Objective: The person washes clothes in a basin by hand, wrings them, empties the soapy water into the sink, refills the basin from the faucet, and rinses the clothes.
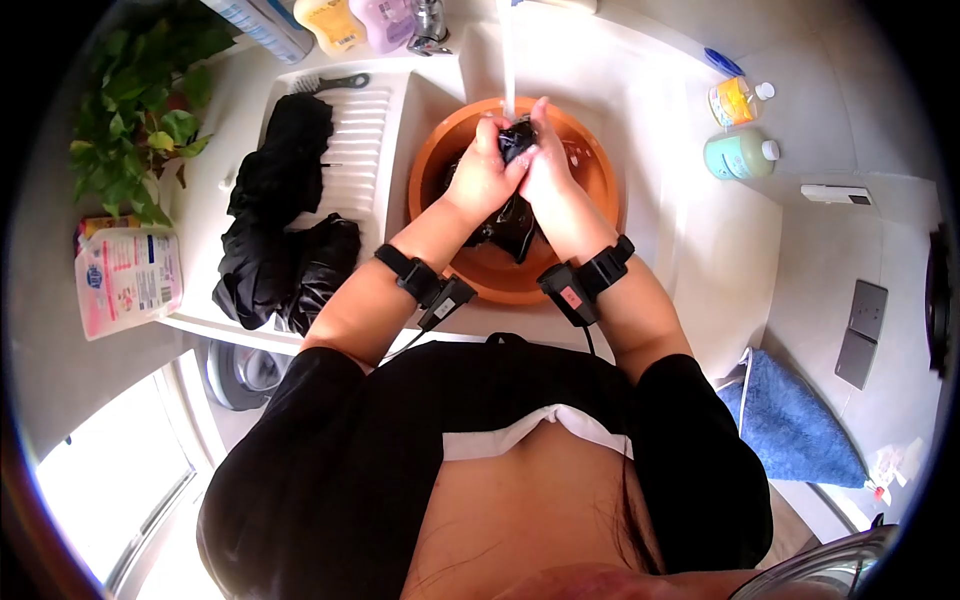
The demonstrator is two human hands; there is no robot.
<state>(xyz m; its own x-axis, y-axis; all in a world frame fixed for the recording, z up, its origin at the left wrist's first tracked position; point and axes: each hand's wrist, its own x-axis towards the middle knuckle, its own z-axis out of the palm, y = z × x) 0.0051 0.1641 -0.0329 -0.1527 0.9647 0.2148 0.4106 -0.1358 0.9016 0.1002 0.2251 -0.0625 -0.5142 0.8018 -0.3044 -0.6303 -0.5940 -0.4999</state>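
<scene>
Both of my hands come together over an orange basin [428,185] that stands in the white sink. My left hand [484,168] is closed on a bunched piece of wet black cloth [516,140]. Pressed to the other side of the same cloth is my right hand [545,160], its fingers partly wrapped round it. A stream of water [508,60] falls from above onto the cloth and hands. More dark wet fabric [515,235] hangs and lies in the basin below, partly hidden by my wrists.
Black garments [285,190] lie heaped on the ribbed washboard [358,150] at left, below a brush [335,82]. Bottles [740,153] stand along the right ledge; a refill pouch [130,280] and a plant [130,110] are far left. A blue towel [795,420] hangs lower right.
</scene>
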